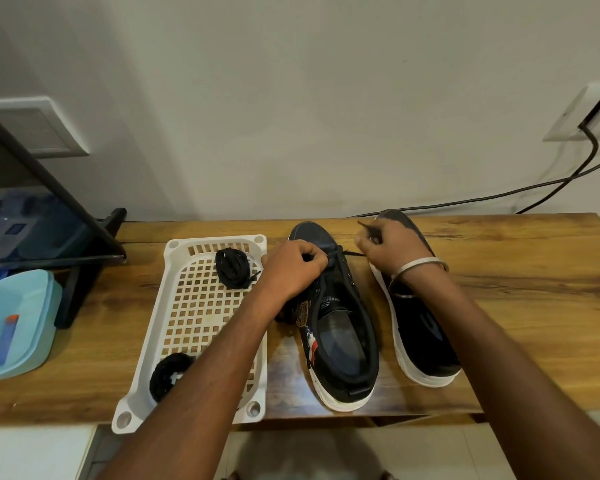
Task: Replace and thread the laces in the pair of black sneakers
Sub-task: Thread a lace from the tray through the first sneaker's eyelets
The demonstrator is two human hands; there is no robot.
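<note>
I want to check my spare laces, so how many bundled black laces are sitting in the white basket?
2. One bundle of laces lies at the far end of the white basket; another bundle is at the near end, partly hidden by the left forearm.

Both bare arms reach forward and a little inward. The left hand (293, 268) is curled tight, its fingers (314, 259) pinching a thin black lace (352, 252). The right hand (392, 245) is curled too, its fingers (368, 237) pinching the lace's other end just above. A bangle (420, 263) circles the right wrist.
</note>
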